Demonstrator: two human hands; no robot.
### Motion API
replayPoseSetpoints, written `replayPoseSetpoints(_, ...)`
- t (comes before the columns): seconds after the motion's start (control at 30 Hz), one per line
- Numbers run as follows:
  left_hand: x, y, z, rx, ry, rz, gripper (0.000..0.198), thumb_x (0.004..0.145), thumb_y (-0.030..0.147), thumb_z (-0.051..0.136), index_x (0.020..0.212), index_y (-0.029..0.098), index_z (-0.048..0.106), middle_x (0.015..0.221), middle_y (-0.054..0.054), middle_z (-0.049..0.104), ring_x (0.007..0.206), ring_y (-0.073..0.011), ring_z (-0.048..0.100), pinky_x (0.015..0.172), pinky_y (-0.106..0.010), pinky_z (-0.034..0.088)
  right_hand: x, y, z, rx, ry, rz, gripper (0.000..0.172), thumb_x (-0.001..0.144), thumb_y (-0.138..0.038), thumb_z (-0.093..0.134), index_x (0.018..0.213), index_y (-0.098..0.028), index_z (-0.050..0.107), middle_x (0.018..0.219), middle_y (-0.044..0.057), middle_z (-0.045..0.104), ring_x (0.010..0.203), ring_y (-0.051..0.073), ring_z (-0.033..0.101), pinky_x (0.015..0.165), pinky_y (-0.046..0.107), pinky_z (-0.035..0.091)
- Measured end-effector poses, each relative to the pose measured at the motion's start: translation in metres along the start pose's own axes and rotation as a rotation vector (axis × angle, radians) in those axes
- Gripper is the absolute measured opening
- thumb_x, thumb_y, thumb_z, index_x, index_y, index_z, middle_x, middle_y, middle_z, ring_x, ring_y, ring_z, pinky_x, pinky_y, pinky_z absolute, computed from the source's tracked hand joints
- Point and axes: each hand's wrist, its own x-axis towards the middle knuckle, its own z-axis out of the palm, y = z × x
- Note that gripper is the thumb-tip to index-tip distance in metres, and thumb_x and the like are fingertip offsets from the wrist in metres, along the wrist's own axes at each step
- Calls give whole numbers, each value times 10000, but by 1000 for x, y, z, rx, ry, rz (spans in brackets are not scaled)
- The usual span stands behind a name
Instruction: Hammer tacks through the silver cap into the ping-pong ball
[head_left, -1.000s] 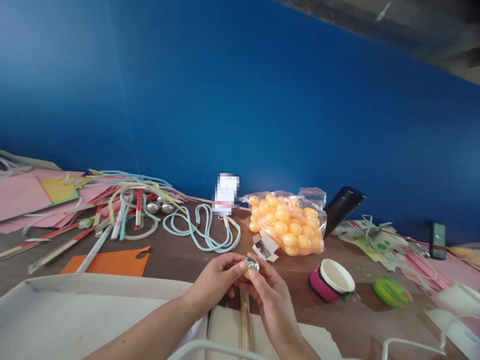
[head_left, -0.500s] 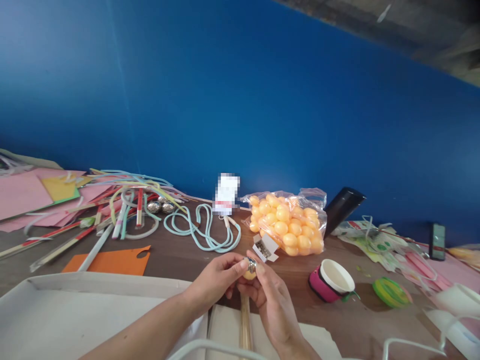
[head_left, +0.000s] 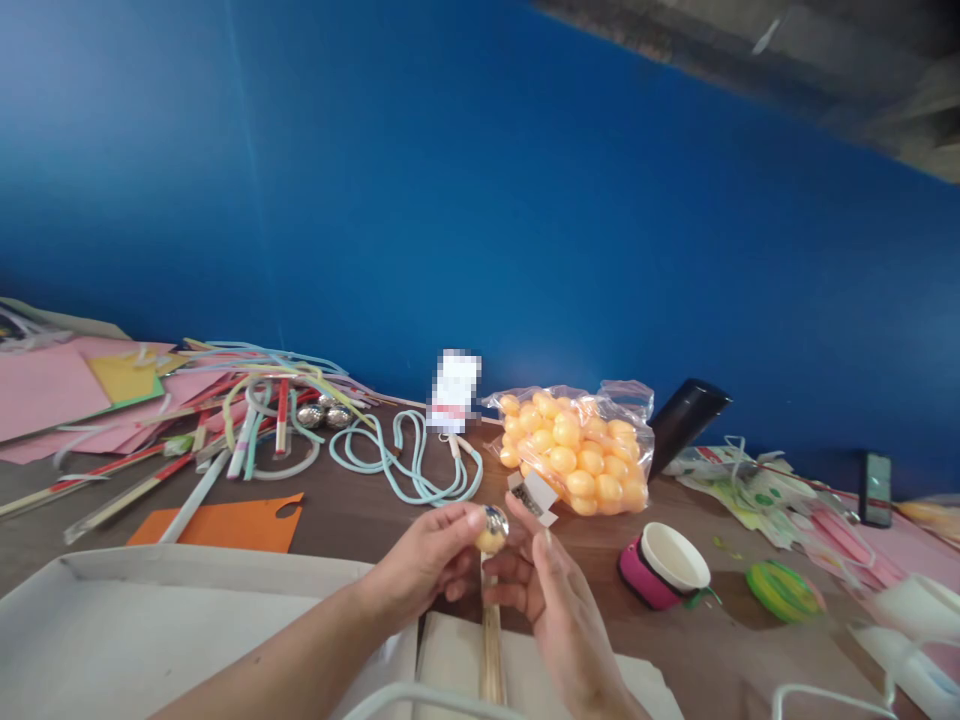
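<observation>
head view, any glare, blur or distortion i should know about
Head view: sheen on the blue wall, brightest at upper left; head view: glints on the silver-topped ball in the left hand; head view: white card pixelated, unreadable; head view: lower right corner looks soft and stretched.

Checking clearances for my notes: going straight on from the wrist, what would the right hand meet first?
Probably the small open box; the right hand overlaps its edge in the picture. The bag of orange balls lies behind it. The hand's height is unclear, so it might pass over the box.
</observation>
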Motion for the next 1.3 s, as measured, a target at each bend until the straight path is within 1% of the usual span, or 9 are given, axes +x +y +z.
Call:
replayPoseSetpoints(0.2, 2, 19, -14, -314, 157, 136, 276, 808, 419, 536, 767, 146, 533, 660, 14, 519, 475, -29, 435, 405, -135, 353, -4, 6, -14, -944, 53, -6, 556, 820, -434, 513, 1308, -187, 414, 705, 36, 657, 669, 236, 625, 667, 356, 463)
replayPoseSetpoints(0.33, 3, 22, -19, -258, 190, 175, 225, 807, 367, 559, 873, 152, 556, 838, -44, 610, 594, -67, 562, 483, -159, 465, -8, 16, -5, -1227, -62, 48, 701, 657, -261, 643, 1317, -191, 417, 1074, 142, 640, 924, 335, 611, 755, 389, 445)
replayPoseSetpoints(0.43, 4, 17, -20, -243, 193, 168, 188, 800, 306, 585, 916, 159, 573, 888, -48, 625, 696, -98, 610, 571, -185, 516, -5, 20, -2, -1124, -18, 59, 605, 656, -137, 545, 1255, -168, 474, 998, 129, 666, 888, 296, 627, 729, 349, 461)
replayPoseSetpoints(0.53, 6, 15, -21, -281, 207, 171, 151, 784, 252, 613, 910, 175, 584, 840, -27, 635, 747, -117, 625, 619, -201, 528, 0, 21, -5, -794, 18, 168, 405, 695, -158, 489, 1093, -165, 561, 762, 56, 651, 668, 225, 639, 535, 280, 485)
replayPoseSetpoints(0.77, 8, 15, -22, -282, 230, 173, 169, 775, 220, 624, 933, 172, 591, 861, -43, 652, 765, -126, 626, 673, -228, 517, 2, 21, -10, -122, -49, 131, 174, 773, -313, 519, 872, -172, 494, 476, -80, 470, 301, 61, 395, 306, 169, 362)
replayPoseSetpoints(0.83, 8, 15, -22, -257, 234, 174, 190, 776, 226, 623, 954, 167, 590, 872, -49, 646, 764, -126, 624, 683, -231, 514, -2, 16, -8, -46, -46, 85, 217, 803, -366, 532, 911, -181, 499, 514, -63, 520, 265, 27, 329, 262, 132, 274)
replayPoseSetpoints(0.93, 8, 14, -21, -204, 233, 173, 215, 769, 237, 629, 963, 155, 586, 865, -50, 634, 765, -132, 626, 685, -228, 510, -6, 9, -5, 35, 43, 14, 392, 789, -398, 580, 1121, -210, 490, 769, 20, 615, 294, 12, 316, 242, 139, 285)
replayPoseSetpoints(1.07, 7, 15, -17, -132, 244, 163, 224, 747, 255, 652, 930, 153, 573, 859, -43, 622, 787, -146, 628, 699, -237, 510, -9, 9, -2, 64, 79, -21, 551, 762, -434, 604, 1254, -219, 482, 831, 58, 609, 369, 45, 387, 270, 153, 320)
replayPoseSetpoints(1.3, 6, 13, -14, -66, 227, 146, 235, 722, 285, 674, 876, 151, 557, 783, -28, 623, 715, -117, 619, 665, -219, 504, -12, 15, 1, -74, 87, 7, 542, 775, -455, 582, 1275, -267, 491, 832, 47, 578, 384, 36, 384, 302, 156, 324)
